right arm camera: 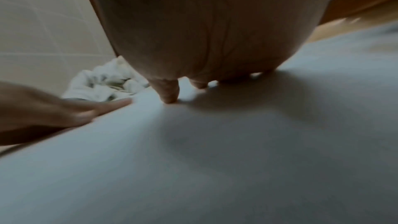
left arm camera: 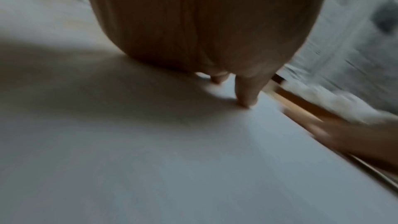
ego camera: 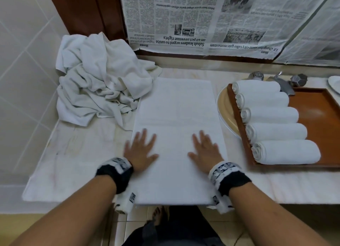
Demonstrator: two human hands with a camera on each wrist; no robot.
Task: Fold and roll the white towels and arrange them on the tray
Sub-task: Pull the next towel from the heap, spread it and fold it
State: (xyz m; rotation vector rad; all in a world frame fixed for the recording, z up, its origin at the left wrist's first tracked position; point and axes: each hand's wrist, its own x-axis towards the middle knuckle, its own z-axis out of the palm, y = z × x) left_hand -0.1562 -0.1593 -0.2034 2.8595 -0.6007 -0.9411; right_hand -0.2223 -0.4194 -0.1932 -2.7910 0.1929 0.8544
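Folded towel: a long white folded towel lies flat on the counter, lengthwise away from the person, its near end reaching the counter's front edge.
Left hand: the left hand lies palm down on the towel's near left part, fingers straight and spread, holding nothing; the left wrist view shows its fingertips touching the cloth.
Right hand: the right hand lies palm down on the near right part, fingers likewise spread flat, well apart from the left; both are blurred.
Rolled towels: five rolled towels lie side by side in a row on the left part of the tray, each touching its neighbour, spiral ends facing the flat towel.
Tray: a brown wooden tray sits just right of the folded towel, over a cream basin.
Towel pile: a crumpled heap of white towels rests at the far left, against the tiled wall.
Backdrop: newspaper sheets hang behind the counter; a metal tap stands beyond the tray.
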